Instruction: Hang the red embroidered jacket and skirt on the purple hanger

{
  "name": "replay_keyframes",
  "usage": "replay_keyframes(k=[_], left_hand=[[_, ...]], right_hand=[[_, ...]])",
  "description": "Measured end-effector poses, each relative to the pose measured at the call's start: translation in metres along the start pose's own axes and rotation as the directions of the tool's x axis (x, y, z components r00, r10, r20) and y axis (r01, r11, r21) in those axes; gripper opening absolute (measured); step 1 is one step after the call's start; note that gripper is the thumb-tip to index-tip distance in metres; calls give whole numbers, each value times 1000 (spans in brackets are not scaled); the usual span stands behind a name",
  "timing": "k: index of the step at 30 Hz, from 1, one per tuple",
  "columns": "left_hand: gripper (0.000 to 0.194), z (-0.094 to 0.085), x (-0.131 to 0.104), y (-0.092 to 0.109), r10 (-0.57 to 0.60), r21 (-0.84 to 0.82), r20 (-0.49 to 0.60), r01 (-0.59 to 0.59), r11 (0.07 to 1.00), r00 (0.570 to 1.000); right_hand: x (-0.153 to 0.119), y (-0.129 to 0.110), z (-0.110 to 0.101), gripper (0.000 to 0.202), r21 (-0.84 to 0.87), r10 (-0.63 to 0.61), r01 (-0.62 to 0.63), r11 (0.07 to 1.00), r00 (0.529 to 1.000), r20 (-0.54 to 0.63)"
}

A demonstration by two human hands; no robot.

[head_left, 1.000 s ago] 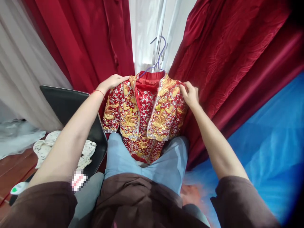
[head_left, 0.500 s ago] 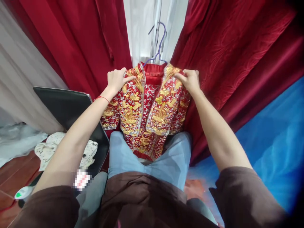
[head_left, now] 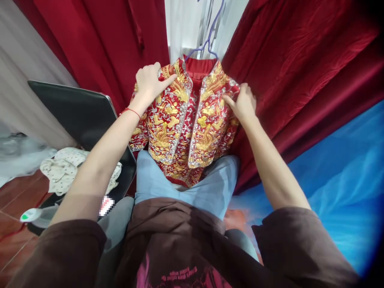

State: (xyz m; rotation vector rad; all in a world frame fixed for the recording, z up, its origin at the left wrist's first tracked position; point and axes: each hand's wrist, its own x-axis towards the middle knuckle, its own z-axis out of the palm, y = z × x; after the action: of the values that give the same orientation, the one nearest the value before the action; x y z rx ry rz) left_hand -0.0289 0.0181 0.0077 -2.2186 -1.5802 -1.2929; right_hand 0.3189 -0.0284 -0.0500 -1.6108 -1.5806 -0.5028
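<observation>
A red jacket (head_left: 207, 124) with gold and silver embroidery hangs in front of my knees, its front panels parted over a matching red embroidered layer. My left hand (head_left: 149, 83) grips its shoulder on the left, thumb on the front and fingers wrapped behind. On the opposite shoulder, my right hand (head_left: 244, 103) holds the cloth in the same way. From the collar rises a purple wire hanger (head_left: 207, 44), its hook reaching the top of the view. The jacket's lower edge hangs between my legs.
Dark red curtains (head_left: 99, 44) hang on both sides of a white strip. To the left stands a black chair (head_left: 72, 108), with a spotted white cloth (head_left: 66, 168) on it. A white and green device (head_left: 28, 216) is low at left. Blue fabric (head_left: 339, 168) spreads at right.
The jacket and hanger sit higher in the view, and the camera has tilted down somewhat. The two front panels now lie straighter and flatter. Both hands keep hold of the shoulders.
</observation>
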Motion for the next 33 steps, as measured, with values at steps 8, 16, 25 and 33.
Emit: replay_keyframes(k=[8,16,25,33], left_hand=[[28,117,-193,-56,-584,-685,124,495,534,802],[18,190,-322,-61,-607,-516,739,824,-233,292],[11,223,-321,-78,-675,-606,713,650,-458,190],[23,208,-343,-58,-568,-544,800,630,-554,191]], right_hand=[[-232,-88,81,32,398,544,-814,424,580,606],[-330,-89,141,32,138,364,-960,-245,41,931],[-328,-67,179,33,307,439,-800,-516,60,896],[-323,-64,185,22,389,417,-716,-579,149,896]])
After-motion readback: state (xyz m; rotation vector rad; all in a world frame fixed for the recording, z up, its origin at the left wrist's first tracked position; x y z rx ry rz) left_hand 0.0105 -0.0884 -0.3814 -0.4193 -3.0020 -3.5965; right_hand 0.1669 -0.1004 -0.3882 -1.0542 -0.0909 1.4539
